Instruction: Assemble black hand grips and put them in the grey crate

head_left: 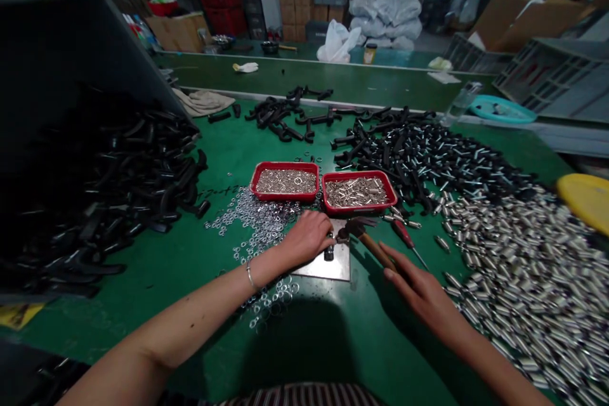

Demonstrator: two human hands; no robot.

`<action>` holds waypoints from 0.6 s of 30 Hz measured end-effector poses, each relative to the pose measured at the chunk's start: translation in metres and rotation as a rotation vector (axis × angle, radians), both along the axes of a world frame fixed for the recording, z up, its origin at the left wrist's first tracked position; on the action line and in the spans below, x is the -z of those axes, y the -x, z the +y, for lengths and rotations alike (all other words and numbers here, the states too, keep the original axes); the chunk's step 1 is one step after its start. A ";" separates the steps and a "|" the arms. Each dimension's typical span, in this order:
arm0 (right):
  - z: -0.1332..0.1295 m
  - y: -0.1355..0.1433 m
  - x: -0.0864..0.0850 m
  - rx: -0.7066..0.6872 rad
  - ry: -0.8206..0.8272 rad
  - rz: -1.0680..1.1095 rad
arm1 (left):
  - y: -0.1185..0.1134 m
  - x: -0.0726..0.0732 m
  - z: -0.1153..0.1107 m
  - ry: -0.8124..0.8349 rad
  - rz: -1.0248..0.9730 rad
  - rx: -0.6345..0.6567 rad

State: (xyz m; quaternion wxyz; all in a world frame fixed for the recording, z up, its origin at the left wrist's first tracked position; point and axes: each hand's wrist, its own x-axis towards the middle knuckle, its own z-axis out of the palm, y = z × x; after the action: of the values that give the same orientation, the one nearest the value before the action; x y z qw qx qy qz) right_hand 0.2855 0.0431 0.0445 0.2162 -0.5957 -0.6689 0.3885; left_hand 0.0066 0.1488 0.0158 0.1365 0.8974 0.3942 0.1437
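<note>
My right hand is wrapped round the wooden handle of a claw hammer. The hammer's head is over the right part of a flat metal plate, close to my left fingertips. My left hand is closed, pinching a small black metal part against that plate; my fingers cover some of it. Just beyond the plate sit two red trays: the left tray holds tiny rings, and the right tray holds small metal pins. Loose washers lie around my left wrist.
A red-handled screwdriver lies right of the hammer. Silver cylinders are heaped at the right, with black wrench-like parts behind. At the left, a tipped grey bin spills black parts. A yellow lid sits at the right edge.
</note>
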 end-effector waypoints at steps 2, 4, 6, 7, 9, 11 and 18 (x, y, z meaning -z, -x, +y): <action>-0.003 0.006 -0.008 -0.038 -0.101 -0.012 | 0.004 0.003 -0.009 0.037 -0.036 -0.060; -0.004 0.016 -0.014 -0.081 -0.161 -0.032 | 0.007 0.007 -0.018 0.077 -0.067 -0.097; -0.002 0.023 -0.014 -0.116 -0.158 -0.087 | 0.009 0.011 -0.023 0.114 -0.089 -0.095; 0.001 0.026 -0.011 -0.128 -0.136 -0.113 | 0.009 0.012 -0.023 0.130 -0.100 -0.093; 0.007 0.024 -0.001 -0.124 -0.077 -0.125 | 0.010 0.013 -0.023 0.166 -0.111 -0.088; 0.012 0.017 0.010 -0.067 -0.052 -0.099 | 0.012 0.009 -0.024 0.199 -0.121 -0.089; 0.021 0.047 0.021 0.151 -0.164 0.154 | -0.005 -0.013 -0.067 0.177 -0.459 -0.343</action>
State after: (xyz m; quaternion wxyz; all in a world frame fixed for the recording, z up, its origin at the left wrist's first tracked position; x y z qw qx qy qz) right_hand 0.2387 0.0637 0.0238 0.3435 -0.5931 -0.6333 0.3595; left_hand 0.0113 0.0816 0.0290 0.2735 0.7463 0.5099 0.3290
